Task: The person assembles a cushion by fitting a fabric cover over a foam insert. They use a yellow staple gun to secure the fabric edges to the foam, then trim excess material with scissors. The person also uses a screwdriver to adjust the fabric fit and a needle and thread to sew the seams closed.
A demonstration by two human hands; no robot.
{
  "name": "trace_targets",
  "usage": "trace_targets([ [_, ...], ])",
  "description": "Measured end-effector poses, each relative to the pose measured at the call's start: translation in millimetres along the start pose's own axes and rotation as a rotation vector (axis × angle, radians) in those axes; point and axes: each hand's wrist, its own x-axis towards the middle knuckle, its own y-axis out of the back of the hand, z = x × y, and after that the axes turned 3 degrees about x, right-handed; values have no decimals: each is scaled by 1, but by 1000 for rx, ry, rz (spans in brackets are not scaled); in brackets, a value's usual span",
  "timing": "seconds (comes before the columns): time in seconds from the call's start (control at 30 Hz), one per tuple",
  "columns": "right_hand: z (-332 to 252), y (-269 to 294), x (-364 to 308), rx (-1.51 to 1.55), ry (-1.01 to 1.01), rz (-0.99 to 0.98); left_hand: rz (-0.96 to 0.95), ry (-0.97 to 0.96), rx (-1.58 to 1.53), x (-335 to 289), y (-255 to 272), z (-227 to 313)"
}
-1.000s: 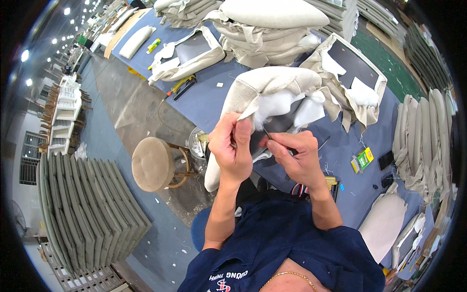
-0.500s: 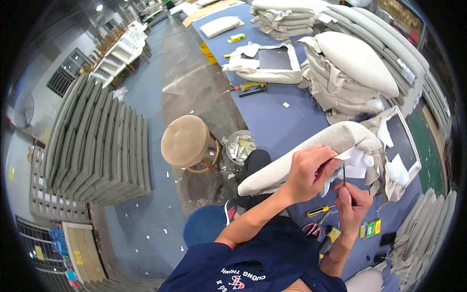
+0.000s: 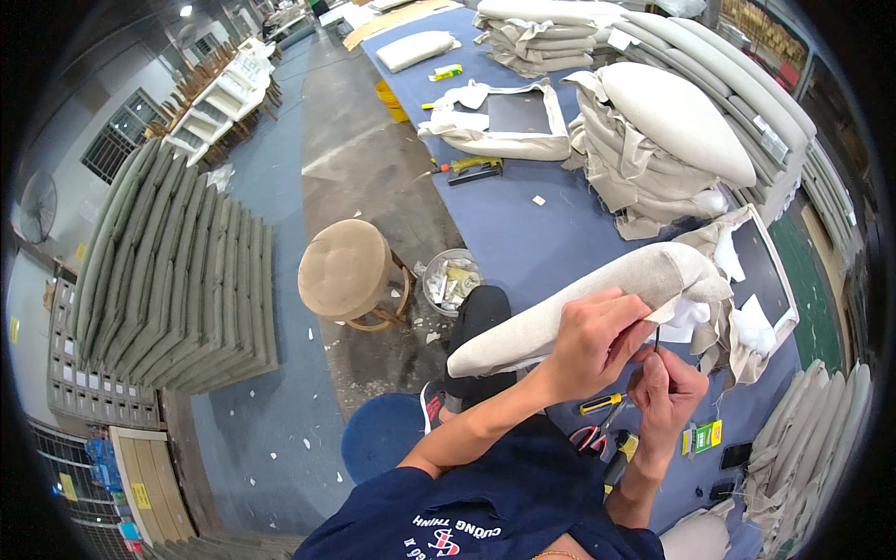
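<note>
A beige fabric-covered cushion (image 3: 523,327) lies slantwise before me, with white stuffing (image 3: 689,314) showing at its open right end. My left hand (image 3: 597,341) is closed in a pinch on the cushion's fabric edge near that opening. Just to its right and a little lower, my right hand (image 3: 668,385) is closed around a thin dark rod-like tool (image 3: 657,338). The tool points up toward the fabric beside my left fingers. Its tip and most of its handle are hidden, so its exact kind cannot be told.
Beside my right forearm lie scissors (image 3: 588,437), a yellow-handled tool (image 3: 600,404) and a green-yellow box (image 3: 702,438). An upholstered frame (image 3: 775,266) and stacked covers (image 3: 653,149) stand beyond. Left are a round stool (image 3: 347,269), a scrap bucket (image 3: 452,282) and stacked grey cushions (image 3: 177,280).
My right hand has come slightly closer to my left, and less of the dark tool shows between them. My left hand keeps its pinch on the fabric. The whole view has shifted slightly.
</note>
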Motion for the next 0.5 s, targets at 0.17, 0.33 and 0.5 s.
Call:
trace_targets([
  [0.17, 3, 18, -2, -27, 41, -10, -141, -20, -18, 3, 0, 10],
  [0.33, -2, 51, -18, -221, 103, -113, -47, -251, 239, 27, 9, 12],
  [0.5, -19, 57, -44, -349, 110, -105, -333, -171, -189, 36, -12, 7],
])
